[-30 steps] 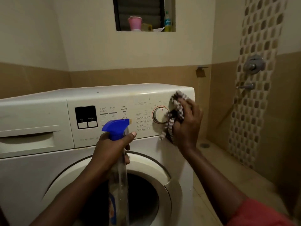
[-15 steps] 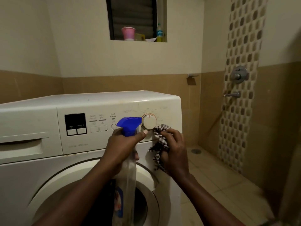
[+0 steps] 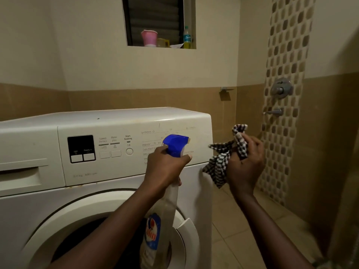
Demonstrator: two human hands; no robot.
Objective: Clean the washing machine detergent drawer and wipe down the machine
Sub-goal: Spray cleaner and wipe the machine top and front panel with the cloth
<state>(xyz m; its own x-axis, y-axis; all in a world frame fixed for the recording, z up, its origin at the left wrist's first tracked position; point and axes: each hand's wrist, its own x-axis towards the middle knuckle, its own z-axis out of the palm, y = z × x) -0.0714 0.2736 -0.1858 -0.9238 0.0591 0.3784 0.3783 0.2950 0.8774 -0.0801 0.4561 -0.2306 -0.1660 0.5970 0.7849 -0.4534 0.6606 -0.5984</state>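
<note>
A white washing machine (image 3: 108, 121) stands directly on the tan tiled floor (image 3: 242, 239).

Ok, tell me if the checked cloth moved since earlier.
Yes: the checked cloth, gripped by the right hand, moved right, off the control panel to past the washing machine's right edge.
</note>
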